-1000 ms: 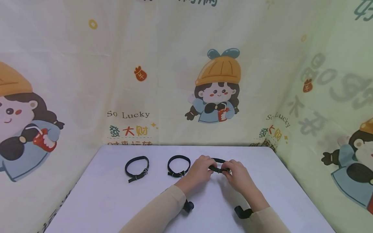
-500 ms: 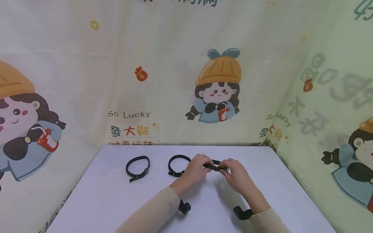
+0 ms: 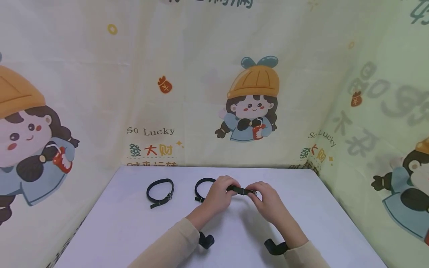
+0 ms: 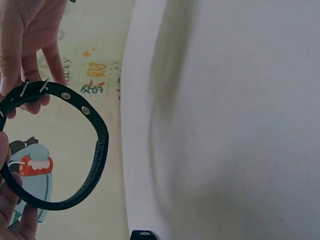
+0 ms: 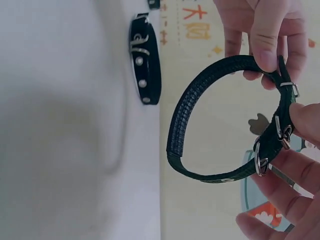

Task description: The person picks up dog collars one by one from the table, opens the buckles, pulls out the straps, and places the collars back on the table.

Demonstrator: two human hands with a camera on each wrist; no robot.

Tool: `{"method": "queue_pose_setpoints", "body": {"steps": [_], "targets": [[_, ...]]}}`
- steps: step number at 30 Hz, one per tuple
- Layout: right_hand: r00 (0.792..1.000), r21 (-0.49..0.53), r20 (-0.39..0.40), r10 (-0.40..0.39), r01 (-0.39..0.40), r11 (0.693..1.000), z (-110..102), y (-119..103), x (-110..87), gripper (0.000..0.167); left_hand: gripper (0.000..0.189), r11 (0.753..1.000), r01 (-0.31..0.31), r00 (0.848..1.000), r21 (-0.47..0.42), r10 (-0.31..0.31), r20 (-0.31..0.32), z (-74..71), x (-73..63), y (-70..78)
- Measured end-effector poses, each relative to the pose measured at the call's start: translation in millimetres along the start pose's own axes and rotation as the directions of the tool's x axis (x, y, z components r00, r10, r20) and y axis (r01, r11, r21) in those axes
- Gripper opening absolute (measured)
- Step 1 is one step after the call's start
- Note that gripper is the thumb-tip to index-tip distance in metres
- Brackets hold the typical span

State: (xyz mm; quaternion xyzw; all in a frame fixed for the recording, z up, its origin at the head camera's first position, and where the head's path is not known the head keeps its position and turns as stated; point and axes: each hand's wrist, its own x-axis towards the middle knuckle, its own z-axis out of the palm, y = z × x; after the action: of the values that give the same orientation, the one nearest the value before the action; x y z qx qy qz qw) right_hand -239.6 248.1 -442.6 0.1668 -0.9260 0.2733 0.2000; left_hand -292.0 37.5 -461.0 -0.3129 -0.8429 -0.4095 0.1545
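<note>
Both hands hold a black pet collar point(image 3: 241, 190), buckled into a loop. Its silver buckle, rings and eyelets show in the right wrist view, where the loop point(image 5: 182, 115) hangs over the table edge in front of the wall. My left hand point(image 3: 218, 195) pinches the band on one side, thumb on it in the right wrist view. On the other side my right hand point(image 3: 269, 201) has thumb and fingers at the band beside the buckle. A second collar point(image 3: 198, 188) lies behind my left hand, partly hidden by it. Farther left lies a third collar point(image 3: 160, 191), fully visible.
The white table point(image 3: 110, 230) ends at a printed cloth backdrop point(image 3: 197, 111) behind it, and more cloth hangs at both sides. Black wrist-worn devices point(image 3: 206, 241) stick out under both wrists.
Both hands have moved a little left and upward with the collar. Its loop has tilted, so less of its far side shows in the head view. My left hand now covers more of the second collar.
</note>
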Motion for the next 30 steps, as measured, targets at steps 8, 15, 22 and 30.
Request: {"method": "queue_pose_setpoints", "body": {"steps": [8,15,22,30], "targets": [[1.0,0.045,-0.02,0.016,-0.015,0.999,6,-16,0.9,0.028,0.023,0.999,0.04,0.998,-0.035,-0.041,-0.043,-18.5,-8.1,5.8],[0.997,0.097,-0.072,0.014,-0.007,0.995,10,-27,3.2,0.033,0.021,0.99,0.098,0.994,-0.101,-0.103,-0.047,-31.9,-13.8,12.5],[0.995,0.184,-0.088,0.044,-0.028,0.982,10,-38,5.1,0.033,0.021,0.98,0.152,0.986,-0.126,-0.16,-0.05,-40.7,-19.7,17.7],[0.991,0.198,-0.07,0.114,-0.098,0.975,12,-48,8.4,0.03,0.025,0.975,0.162,0.982,-0.151,-0.174,-0.067,-49.8,-25.1,21.6]]}}
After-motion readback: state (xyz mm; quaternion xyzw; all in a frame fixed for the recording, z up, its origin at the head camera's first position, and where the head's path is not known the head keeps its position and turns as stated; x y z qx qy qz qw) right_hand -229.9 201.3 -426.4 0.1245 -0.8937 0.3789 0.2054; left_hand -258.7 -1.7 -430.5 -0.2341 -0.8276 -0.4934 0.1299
